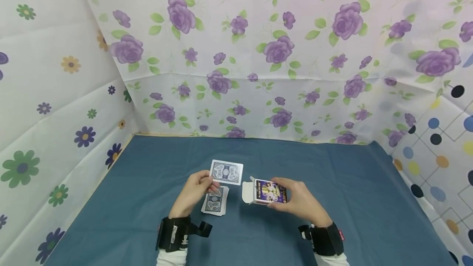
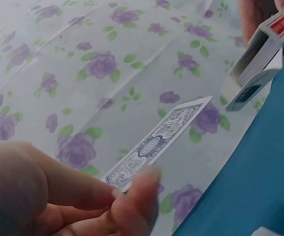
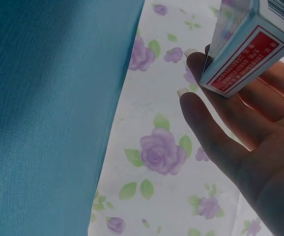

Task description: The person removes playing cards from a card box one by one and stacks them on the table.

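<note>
My left hand [image 1: 193, 191] pinches a playing card [image 1: 226, 172] between thumb and fingers at its left edge, its blue-grey patterned back showing. Just below that hand, a stack of playing cards [image 1: 213, 202] lies face down on the table. From the right, my right hand [image 1: 304, 201] grips a card box [image 1: 271, 192] with a purple and yellow picture on top. The box's open end, its white flap [image 1: 248, 192] folded out, points toward the held card. In the left wrist view, white card edges [image 2: 261, 60] show inside the box. A red label [image 3: 250, 59] covers its narrow end in the right wrist view.
A blue cloth [image 1: 148, 216] covers the table. Behind it hangs a white sheet [image 1: 258, 73] with purple roses, and patterned sheets stand along the left and right sides. Black straps [image 1: 173, 233] wrap both wrists.
</note>
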`<state>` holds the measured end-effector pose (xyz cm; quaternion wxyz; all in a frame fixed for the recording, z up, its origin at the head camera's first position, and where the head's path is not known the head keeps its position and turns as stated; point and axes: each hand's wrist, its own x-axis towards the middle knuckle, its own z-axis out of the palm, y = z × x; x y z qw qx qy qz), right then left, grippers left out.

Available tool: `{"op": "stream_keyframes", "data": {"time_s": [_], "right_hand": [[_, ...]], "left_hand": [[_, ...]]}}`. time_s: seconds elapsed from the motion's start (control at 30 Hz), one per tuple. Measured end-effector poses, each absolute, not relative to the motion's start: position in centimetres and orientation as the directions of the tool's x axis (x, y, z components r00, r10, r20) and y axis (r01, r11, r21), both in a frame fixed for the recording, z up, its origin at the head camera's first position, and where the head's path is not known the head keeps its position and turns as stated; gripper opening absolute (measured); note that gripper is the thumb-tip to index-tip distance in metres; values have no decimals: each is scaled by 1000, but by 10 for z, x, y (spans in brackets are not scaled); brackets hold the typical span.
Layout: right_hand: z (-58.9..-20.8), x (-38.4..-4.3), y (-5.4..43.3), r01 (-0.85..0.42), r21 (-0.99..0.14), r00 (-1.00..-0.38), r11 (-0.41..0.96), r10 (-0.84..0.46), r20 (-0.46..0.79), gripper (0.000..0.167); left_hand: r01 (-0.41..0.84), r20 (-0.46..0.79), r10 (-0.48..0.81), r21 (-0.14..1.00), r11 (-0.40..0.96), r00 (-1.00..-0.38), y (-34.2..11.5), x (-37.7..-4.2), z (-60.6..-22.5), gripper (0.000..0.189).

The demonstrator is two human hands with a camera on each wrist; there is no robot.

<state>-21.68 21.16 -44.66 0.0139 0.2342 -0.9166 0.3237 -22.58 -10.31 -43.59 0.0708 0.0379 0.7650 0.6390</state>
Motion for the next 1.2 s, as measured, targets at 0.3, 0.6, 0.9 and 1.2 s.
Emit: {"op": "stream_keyframes", "data": {"time_s": [0.3,0.6,0.9,1.2], "right_hand": [[-449,-218,211,-443,-584,-887,680,-427,177,70],[-451,-217,208,-451,-582,-883,677,-436,176,69],[-455,-216,208,-409,-619,-894,670,-430,126,74],[-454,-218,209,-434,-609,-885,665,-443,147,72]], "left_hand": [[-75,-68,-64,989,128,-996,-132,-229,-439,28],[-83,-61,-90,958,273,-994,-139,-235,-463,34],[-127,-30,-208,872,472,-978,-116,-236,-489,24],[-104,27,-231,838,535,-973,-108,-238,-493,16]]}}
